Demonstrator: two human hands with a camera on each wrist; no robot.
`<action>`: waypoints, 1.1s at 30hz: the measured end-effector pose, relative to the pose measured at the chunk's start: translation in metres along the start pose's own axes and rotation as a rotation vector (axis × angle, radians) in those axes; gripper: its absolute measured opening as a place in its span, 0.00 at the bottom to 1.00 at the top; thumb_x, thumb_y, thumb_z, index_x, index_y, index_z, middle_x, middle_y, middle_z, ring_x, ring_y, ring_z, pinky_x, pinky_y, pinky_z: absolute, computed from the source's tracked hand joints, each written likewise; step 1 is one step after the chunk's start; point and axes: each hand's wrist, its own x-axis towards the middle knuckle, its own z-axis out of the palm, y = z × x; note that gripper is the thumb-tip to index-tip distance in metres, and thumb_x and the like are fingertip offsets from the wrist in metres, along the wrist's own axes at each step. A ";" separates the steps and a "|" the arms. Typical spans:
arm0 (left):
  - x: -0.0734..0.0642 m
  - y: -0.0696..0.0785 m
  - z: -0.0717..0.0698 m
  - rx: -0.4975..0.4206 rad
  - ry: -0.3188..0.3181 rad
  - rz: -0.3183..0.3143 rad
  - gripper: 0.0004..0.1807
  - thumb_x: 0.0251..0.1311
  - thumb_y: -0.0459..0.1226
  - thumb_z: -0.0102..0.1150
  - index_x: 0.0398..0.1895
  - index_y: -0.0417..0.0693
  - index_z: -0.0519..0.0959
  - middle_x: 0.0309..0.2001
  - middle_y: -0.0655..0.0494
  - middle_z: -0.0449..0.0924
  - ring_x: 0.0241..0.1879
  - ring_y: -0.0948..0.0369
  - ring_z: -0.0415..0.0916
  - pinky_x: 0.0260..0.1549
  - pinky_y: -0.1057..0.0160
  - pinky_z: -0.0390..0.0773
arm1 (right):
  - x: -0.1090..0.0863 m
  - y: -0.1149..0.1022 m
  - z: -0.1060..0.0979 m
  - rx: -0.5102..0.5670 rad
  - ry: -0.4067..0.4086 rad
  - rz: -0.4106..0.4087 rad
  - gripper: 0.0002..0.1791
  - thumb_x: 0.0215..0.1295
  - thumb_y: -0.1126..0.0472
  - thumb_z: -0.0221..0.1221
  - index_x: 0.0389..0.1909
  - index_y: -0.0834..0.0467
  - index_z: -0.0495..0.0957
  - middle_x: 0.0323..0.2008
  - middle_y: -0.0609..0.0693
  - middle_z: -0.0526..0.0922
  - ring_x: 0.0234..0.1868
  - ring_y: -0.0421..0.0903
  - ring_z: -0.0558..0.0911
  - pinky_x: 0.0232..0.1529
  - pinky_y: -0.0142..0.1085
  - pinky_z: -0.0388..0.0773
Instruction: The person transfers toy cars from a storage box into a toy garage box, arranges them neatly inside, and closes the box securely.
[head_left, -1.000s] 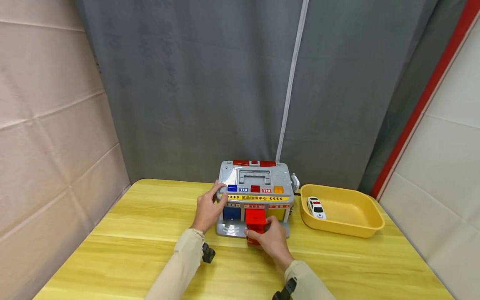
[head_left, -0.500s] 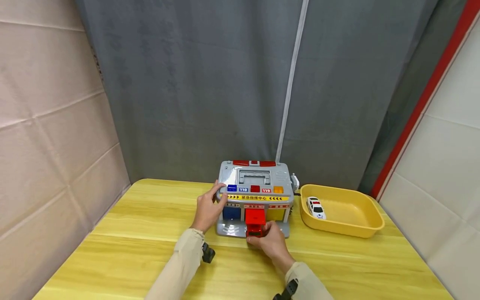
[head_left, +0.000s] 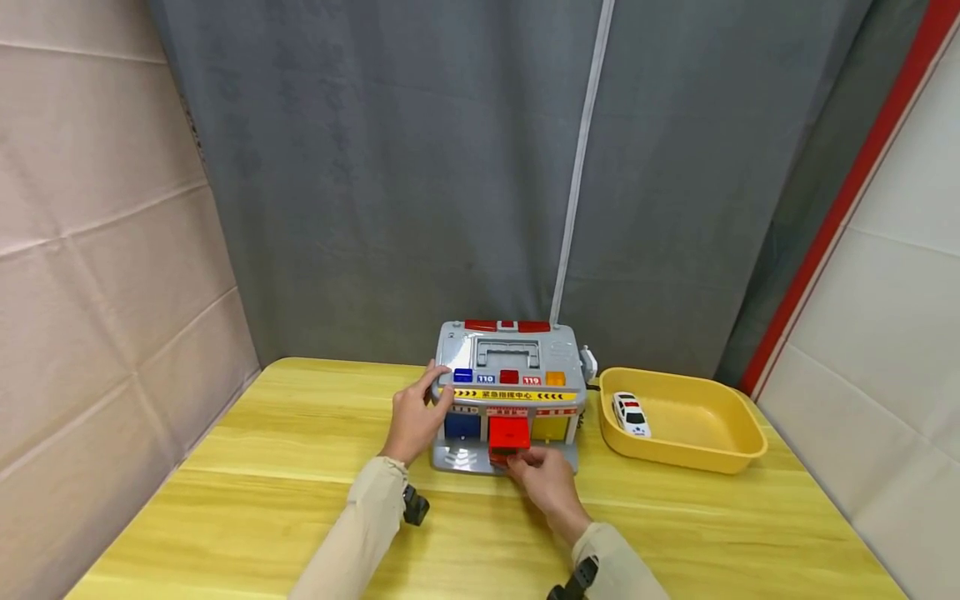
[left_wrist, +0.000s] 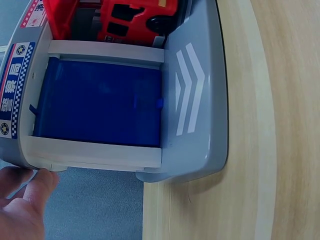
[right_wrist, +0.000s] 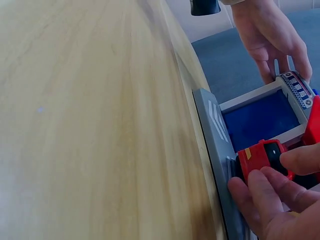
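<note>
A grey toy rescue station [head_left: 456,352] with blue, red and yellow bays stands at the table's back edge. My left hand [head_left: 415,421] holds its upper left edge; the left wrist view shows finger and thumb tips at that corner [left_wrist: 50,166]. The red door [head_left: 509,432] of the middle bay is swung up. Under it sits a red toy car [right_wrist: 254,159], front end outward, its rear hidden inside the bay. My right hand [head_left: 550,483] holds the car's front end between thumb and fingers. The blue door [left_wrist: 100,102] is down.
A yellow tray [head_left: 690,460] stands right of the station, with a white toy police car [head_left: 632,415] at its left side. A white part [head_left: 589,364] juts from the station's right side. Grey cloth [head_left: 375,208] hangs behind the wooden table [head_left: 300,467].
The red car has moved deeper into the middle bay, with less of it showing past the raised door. My right hand has shifted forward with it. The left hand keeps its place.
</note>
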 end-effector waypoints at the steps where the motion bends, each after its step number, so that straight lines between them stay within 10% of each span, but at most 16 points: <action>1: 0.000 0.000 0.000 0.000 0.001 0.002 0.18 0.67 0.45 0.59 0.58 0.54 0.81 0.73 0.45 0.67 0.60 0.49 0.80 0.61 0.49 0.80 | 0.000 0.000 -0.001 0.018 -0.009 0.002 0.08 0.65 0.66 0.61 0.41 0.63 0.85 0.40 0.55 0.86 0.36 0.43 0.79 0.34 0.30 0.79; 33: 0.000 -0.001 -0.001 -0.016 0.002 0.003 0.19 0.67 0.45 0.59 0.58 0.53 0.81 0.72 0.45 0.68 0.62 0.49 0.79 0.61 0.49 0.80 | -0.003 0.000 -0.012 -0.051 -0.175 -0.053 0.12 0.68 0.67 0.58 0.50 0.62 0.82 0.29 0.55 0.83 0.23 0.44 0.78 0.24 0.33 0.79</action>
